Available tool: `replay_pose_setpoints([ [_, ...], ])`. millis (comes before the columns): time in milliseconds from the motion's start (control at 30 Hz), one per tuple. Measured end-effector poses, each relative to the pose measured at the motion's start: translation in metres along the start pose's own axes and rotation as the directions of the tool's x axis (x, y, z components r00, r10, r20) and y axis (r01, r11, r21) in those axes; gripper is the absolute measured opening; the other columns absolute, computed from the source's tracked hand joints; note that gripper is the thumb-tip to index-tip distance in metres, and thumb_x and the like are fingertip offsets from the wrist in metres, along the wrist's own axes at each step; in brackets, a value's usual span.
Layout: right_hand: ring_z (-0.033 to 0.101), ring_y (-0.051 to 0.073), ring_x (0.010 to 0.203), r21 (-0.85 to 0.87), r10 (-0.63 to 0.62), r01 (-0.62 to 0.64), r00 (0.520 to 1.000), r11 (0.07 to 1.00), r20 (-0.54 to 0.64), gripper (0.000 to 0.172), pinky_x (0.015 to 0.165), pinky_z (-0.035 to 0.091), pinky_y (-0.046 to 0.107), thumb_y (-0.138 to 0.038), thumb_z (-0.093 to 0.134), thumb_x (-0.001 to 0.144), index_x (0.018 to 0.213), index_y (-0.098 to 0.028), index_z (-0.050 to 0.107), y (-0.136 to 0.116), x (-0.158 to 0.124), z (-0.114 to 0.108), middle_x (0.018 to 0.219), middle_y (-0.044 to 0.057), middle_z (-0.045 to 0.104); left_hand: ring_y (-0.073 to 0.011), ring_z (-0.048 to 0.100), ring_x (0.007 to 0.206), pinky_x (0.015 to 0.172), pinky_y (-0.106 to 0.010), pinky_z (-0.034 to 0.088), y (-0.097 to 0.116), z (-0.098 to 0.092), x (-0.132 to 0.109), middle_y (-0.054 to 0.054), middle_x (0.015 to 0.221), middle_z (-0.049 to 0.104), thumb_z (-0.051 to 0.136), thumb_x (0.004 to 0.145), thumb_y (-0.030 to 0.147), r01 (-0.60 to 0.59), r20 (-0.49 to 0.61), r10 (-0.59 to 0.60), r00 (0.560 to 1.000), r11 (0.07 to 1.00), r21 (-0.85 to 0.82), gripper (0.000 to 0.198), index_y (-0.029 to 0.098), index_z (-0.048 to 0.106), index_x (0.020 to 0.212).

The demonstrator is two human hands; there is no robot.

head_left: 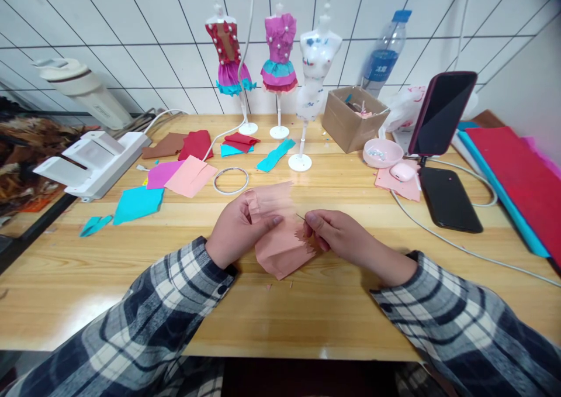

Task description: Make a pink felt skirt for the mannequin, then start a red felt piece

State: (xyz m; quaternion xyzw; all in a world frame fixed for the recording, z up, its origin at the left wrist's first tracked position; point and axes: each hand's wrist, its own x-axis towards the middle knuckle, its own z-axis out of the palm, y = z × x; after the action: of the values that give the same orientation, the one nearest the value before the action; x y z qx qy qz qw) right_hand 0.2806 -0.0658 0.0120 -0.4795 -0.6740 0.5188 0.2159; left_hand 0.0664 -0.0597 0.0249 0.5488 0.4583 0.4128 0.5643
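My left hand (245,225) pinches a piece of pleated peach crepe paper (272,201) between thumb and fingers. Below it a larger peach piece (283,251) with a jagged right edge hangs or lies near the table; whether the two are joined I cannot tell. My right hand (335,232) is closed in a pinch on a thin needle (300,217), whose tip points left toward the pleated edge. Three small white dress forms stand behind: one in red and purple (230,52), one in purple and blue (280,52), and a bare patterned one (312,69).
Crepe paper scraps (139,204) and a silver ring (231,181) lie to the left, near a white power strip (96,163). On the right are a cardboard box (346,125), pink bowl (382,153), propped phone (443,113), black phone (450,199) and cable (442,236).
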Motion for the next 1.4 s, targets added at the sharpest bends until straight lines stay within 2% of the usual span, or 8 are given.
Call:
replay_pose_setpoints([
  [133,0.043,0.012,0.049,0.006,0.025,-0.025,1.000,1.000,0.014,0.055,0.052,0.032,0.027,-0.063,0.033,0.094,0.070,-0.020,0.056,0.000,-0.001,-0.001,0.052,-0.002,0.049,-0.0319,0.064,0.109,0.090,-0.043,0.052,-0.001,-0.001,0.000,-0.007,0.101,0.075,0.082,0.067,0.031,-0.011,-0.008,0.011,1.000,1.000,0.001,0.048,0.017,0.065,0.109],
  [333,0.046,0.013,0.053,-0.002,-0.019,0.019,0.998,1.000,0.054,0.051,0.055,0.033,0.027,-0.061,0.034,0.094,0.071,-0.020,0.054,-0.001,0.000,0.002,0.053,-0.002,0.049,-0.0319,0.064,0.109,0.090,-0.043,0.052,-0.003,-0.001,0.000,-0.010,0.116,0.071,0.081,0.068,0.030,-0.007,-0.029,0.008,1.000,1.000,0.018,0.046,0.017,0.064,0.109],
  [700,0.042,0.012,0.052,-0.046,-0.038,0.040,0.999,0.998,0.028,0.047,0.054,0.031,0.026,-0.056,0.033,0.095,0.069,-0.020,0.049,-0.001,0.002,0.002,0.053,-0.004,0.044,-0.0290,0.067,0.101,0.085,-0.039,0.054,-0.003,-0.001,0.001,-0.011,0.116,0.071,0.079,0.069,0.036,-0.011,-0.021,0.012,1.000,0.996,0.089,0.046,0.014,0.062,0.106],
  [1000,0.042,0.012,0.055,-0.092,-0.032,0.036,0.999,0.995,0.041,0.048,0.055,0.031,0.026,-0.056,0.032,0.095,0.065,-0.021,0.045,-0.002,0.002,0.000,0.054,-0.003,0.045,-0.0269,0.068,0.100,0.077,-0.034,0.057,-0.002,-0.002,0.001,-0.011,0.118,0.070,0.077,0.071,0.035,-0.001,-0.010,0.002,1.000,0.990,0.138,0.050,0.014,0.059,0.112],
  [1167,0.041,0.012,0.054,-0.112,-0.026,0.032,0.998,0.993,0.054,0.048,0.055,0.029,0.026,-0.055,0.034,0.094,0.062,-0.021,0.042,-0.003,0.002,0.000,0.055,-0.003,0.045,-0.0288,0.067,0.105,0.081,-0.036,0.056,-0.002,-0.001,0.001,-0.013,0.120,0.069,0.078,0.071,0.037,-0.006,0.008,0.005,1.000,0.994,0.110,0.054,0.013,0.059,0.115],
  [1300,0.041,0.011,0.052,-0.111,-0.015,0.018,0.999,0.994,0.028,0.048,0.055,0.030,0.026,-0.054,0.034,0.095,0.062,-0.021,0.042,-0.004,0.001,-0.005,0.054,-0.004,0.044,-0.0297,0.065,0.111,0.086,-0.038,0.055,-0.004,-0.001,0.001,-0.012,0.114,0.072,0.077,0.074,0.037,0.025,0.028,-0.025,0.999,1.000,0.020,0.058,0.013,0.057,0.122],
  [1400,0.045,0.012,0.052,-0.102,0.010,-0.009,1.000,0.995,0.008,0.048,0.056,0.033,0.026,-0.052,0.030,0.098,0.071,-0.020,0.053,-0.004,-0.001,-0.014,0.055,-0.003,0.051,-0.0294,0.066,0.108,0.088,-0.039,0.055,-0.006,-0.003,0.001,-0.012,0.111,0.073,0.077,0.074,0.037,0.059,0.069,-0.054,0.996,0.996,-0.071,0.061,0.013,0.056,0.126],
])
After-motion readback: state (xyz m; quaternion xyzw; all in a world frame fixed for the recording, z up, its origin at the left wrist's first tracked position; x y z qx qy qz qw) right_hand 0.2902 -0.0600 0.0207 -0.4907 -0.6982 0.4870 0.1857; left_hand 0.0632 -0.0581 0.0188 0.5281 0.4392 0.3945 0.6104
